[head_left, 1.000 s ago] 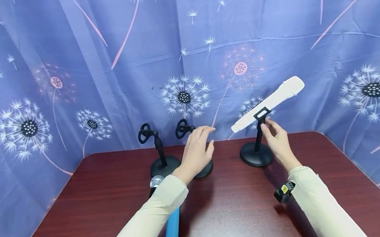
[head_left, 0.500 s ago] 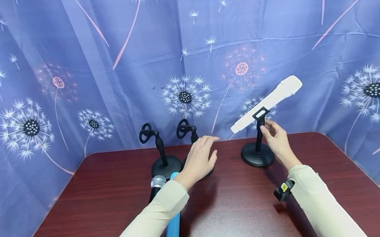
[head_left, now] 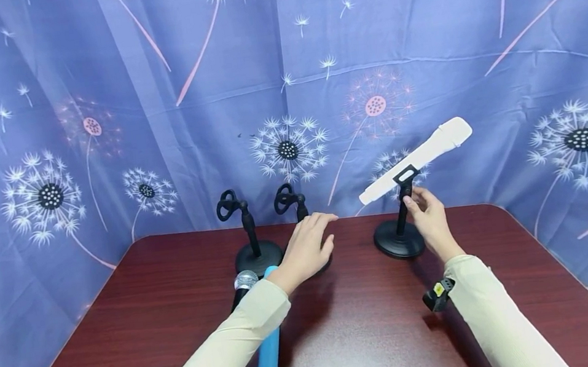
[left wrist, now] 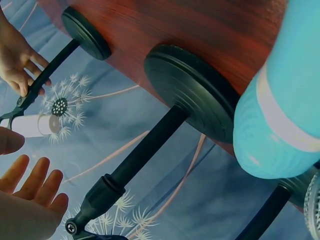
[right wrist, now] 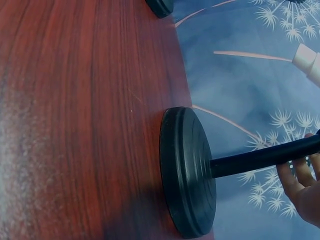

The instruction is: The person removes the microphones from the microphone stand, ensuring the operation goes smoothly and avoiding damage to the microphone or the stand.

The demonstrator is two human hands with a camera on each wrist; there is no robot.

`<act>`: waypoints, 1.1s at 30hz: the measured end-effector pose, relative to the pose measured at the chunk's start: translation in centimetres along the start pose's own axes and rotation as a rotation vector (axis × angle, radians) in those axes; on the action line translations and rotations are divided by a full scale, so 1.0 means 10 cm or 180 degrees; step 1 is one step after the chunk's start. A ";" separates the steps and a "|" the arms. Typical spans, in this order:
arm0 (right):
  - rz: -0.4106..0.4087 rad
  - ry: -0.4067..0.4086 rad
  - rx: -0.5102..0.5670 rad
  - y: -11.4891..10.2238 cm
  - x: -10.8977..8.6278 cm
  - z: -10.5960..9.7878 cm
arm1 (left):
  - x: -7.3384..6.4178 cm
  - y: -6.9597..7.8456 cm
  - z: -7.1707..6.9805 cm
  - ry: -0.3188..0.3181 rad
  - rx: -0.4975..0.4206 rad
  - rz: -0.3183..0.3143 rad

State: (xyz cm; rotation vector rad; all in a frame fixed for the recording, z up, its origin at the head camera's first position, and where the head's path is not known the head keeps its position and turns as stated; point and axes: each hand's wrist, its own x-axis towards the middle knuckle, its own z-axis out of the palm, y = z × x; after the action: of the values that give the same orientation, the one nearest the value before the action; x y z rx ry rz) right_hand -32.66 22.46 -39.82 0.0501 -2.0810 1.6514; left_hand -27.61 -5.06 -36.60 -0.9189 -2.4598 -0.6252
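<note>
1. The right hand (head_left: 433, 224) pinches the upper part of the right stand (head_left: 402, 221), far right on the desk (head_left: 374, 328).
2. The white microphone (head_left: 420, 156) sits tilted atop it.
3. The left hand (head_left: 305, 247), thumb and fingers apart, is beside the middle stand (left wrist: 147, 147).
4. The blue microphone (head_left: 268, 357) lies near left.

My left grip (left wrist: 31, 202) hangs loose near a black stand (left wrist: 150, 145).
Past it, my right grip (left wrist: 21, 59) holds a farther stand (left wrist: 86, 34), and a white microphone (left wrist: 35, 126) sits at that stand's top. A blue microphone (left wrist: 282, 105) with a pale band looms close on the right, partly covering a third stand (left wrist: 264, 216); a silver mesh head (left wrist: 314, 206) is cut off by the edge. Behind the red-brown worktop (left wrist: 200, 27) hangs blue dandelion-print cloth (left wrist: 112, 92).
</note>
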 end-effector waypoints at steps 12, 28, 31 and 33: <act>0.0047 -0.0001 0.0009 -0.03 -0.03 -0.01 | -0.01 -0.01 -0.02 -0.0033 -0.0065 -0.0052; -0.0147 -0.0048 0.0003 -0.17 -0.08 0.07 | 0.00 -0.02 -0.09 -0.0003 -0.0176 -0.0116; -0.0163 -0.0094 0.0110 -0.19 -0.10 0.11 | 0.01 -0.02 -0.11 0.0016 -0.0193 -0.0124; -0.0176 -0.0130 0.0165 -0.21 -0.12 0.14 | 0.01 -0.01 -0.12 0.0022 -0.0229 -0.0133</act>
State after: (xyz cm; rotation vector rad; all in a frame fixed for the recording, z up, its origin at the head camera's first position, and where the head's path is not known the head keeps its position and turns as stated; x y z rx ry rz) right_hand -31.37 20.27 -38.61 0.1581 -2.0477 1.6843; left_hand -27.44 -5.76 -35.62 -0.8927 -2.4704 -0.7342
